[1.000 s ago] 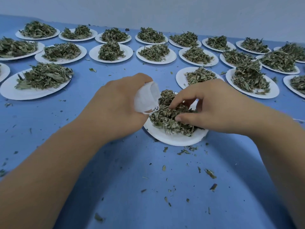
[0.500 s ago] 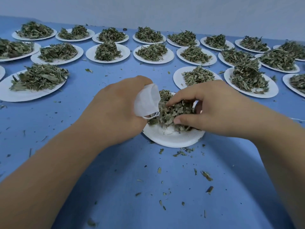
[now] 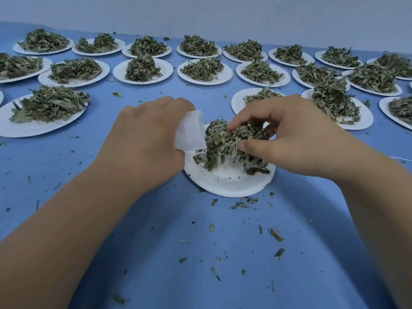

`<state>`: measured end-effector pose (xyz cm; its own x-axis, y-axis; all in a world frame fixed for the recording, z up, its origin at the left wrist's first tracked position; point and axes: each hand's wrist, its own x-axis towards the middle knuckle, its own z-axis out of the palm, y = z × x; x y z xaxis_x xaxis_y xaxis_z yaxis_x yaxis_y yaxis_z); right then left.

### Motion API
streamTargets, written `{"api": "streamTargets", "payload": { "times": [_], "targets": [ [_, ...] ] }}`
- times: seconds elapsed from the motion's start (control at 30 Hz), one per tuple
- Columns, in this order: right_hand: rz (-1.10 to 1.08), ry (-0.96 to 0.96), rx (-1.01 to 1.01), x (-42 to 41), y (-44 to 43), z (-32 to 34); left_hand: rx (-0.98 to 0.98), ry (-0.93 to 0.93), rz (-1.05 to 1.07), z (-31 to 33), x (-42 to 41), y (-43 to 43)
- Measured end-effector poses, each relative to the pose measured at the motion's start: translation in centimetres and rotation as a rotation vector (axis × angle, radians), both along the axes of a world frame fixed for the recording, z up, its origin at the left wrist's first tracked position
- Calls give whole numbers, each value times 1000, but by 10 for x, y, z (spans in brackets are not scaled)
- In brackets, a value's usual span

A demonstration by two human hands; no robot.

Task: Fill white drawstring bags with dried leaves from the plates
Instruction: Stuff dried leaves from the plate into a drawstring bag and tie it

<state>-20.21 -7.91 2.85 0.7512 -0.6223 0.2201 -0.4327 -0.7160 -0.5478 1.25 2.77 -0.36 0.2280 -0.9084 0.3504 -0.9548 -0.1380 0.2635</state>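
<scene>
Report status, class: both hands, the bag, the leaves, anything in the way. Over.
Left hand grips white drawstring bag, right beside the pile. Right hand pinches dried leaves over near plate. Nothing between leaves and bag.

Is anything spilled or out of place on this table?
Yes. Loose leaf bits lie scattered on the blue table, mostly just in front of the near plate, where the right hand grips dried leaves beside the white bag in the left hand.

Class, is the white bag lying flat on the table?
No, the left hand holds the white bag up against the leaves on the near plate.
</scene>
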Motion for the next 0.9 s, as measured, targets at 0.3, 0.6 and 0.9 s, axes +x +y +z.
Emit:
{"api": "streamTargets", "payload": {
  "times": [0.3,0.6,0.9],
  "targets": [
    [20,59,9,3,3,-2,-12,86,-15,-4,6,-2],
    [19,-85,61,4,7,5,-37,77,-89,-6,0,-2],
    [7,-166,-4,-1,3,8,-3,-23,-90,-2,-3,-3]
  ]
}}
